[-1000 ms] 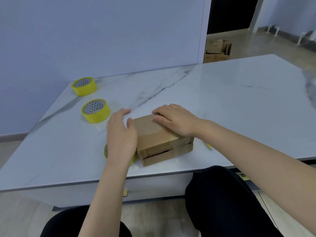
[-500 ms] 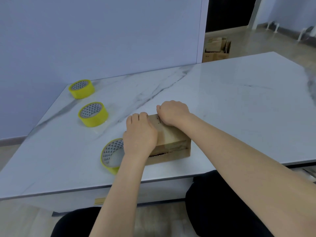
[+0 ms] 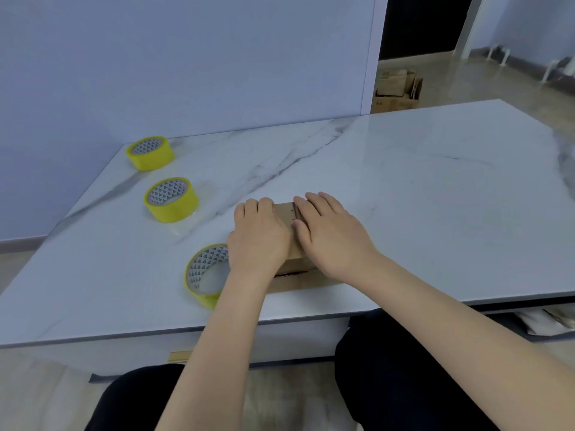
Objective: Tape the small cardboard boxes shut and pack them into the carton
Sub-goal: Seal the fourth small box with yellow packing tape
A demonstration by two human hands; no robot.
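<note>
right hand flattened from a fist, fingers straight on the small cardboard box | left hand curled over its left end | box lay near table front, beside tape roll | step: pressing lid shut; next likely needed one hand freed for tape

Setting: we log a home room, probably a living area: marble-look table, plain wall, glossy floor, doorway, carton far right.
</note>
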